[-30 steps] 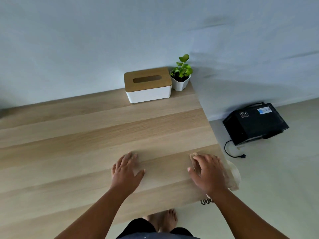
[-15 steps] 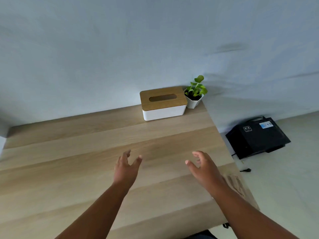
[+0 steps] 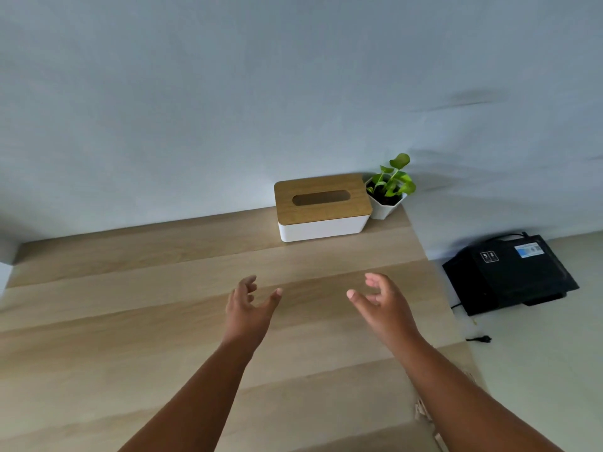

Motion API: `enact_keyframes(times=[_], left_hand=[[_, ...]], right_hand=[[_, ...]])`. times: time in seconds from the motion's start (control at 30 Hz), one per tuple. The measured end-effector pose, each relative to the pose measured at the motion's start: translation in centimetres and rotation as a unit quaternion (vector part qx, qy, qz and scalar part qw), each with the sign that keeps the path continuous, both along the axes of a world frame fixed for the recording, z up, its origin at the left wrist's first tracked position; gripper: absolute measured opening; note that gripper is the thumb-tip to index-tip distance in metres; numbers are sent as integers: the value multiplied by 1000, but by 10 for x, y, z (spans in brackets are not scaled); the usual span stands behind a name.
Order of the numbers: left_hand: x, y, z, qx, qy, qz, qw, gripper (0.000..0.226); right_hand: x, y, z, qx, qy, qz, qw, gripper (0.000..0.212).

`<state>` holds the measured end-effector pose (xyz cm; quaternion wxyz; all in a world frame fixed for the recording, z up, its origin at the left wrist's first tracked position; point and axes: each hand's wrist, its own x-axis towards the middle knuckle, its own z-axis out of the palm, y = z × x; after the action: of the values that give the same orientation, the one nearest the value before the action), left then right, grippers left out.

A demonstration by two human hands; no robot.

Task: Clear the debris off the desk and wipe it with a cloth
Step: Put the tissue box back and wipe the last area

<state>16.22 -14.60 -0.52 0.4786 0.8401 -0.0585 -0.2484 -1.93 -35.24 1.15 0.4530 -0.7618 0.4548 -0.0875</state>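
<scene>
Under the right forearm, at the desk's (image 3: 130, 321) near corner, lay a cloth (image 3: 424, 412), probably limp and light, best pinched at an edge. Ahead, the left hand (image 3: 245, 310) and right hand (image 3: 382, 303) hovered loosely spread, holding nothing; beyond stood a tissue box (image 3: 321, 207) and plant (image 3: 390, 187).

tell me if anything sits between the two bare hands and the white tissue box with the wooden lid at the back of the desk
Nothing visible does. The left hand and right hand hover open over bare light wooden desk, and only bare wood lies between them and the white tissue box with the wooden lid. The small green plant in a white pot stands beside the box, right of it.
</scene>
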Motion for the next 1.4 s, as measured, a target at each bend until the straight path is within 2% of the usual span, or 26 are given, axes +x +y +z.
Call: enact_keyframes(times=[0.37,0.53,0.67,0.73,0.87,1.07,1.4], left_hand=[[40,-74,-4,-23,-29,19,999,73],[64,-103,6,-43,-28,15,999,90],[78,-122,11,-46,-47,17,998,95],[83,-128,11,-48,-47,15,998,96],[88,-139,10,-59,-40,7,997,94],[88,-147,7,-57,-58,13,997,82],[78,-124,13,-44,-63,62,995,86]], right_hand=[[56,-73,-16,16,-60,-47,997,78],[82,-101,-12,-1,-82,-59,995,85],[100,-113,-9,8,-107,-63,992,89],[108,-116,-7,17,-116,-58,991,89],[118,-117,-5,-8,-126,-49,991,77],[122,-116,-7,-29,-109,-54,992,83],[122,-75,2,-42,-130,-52,989,82]])
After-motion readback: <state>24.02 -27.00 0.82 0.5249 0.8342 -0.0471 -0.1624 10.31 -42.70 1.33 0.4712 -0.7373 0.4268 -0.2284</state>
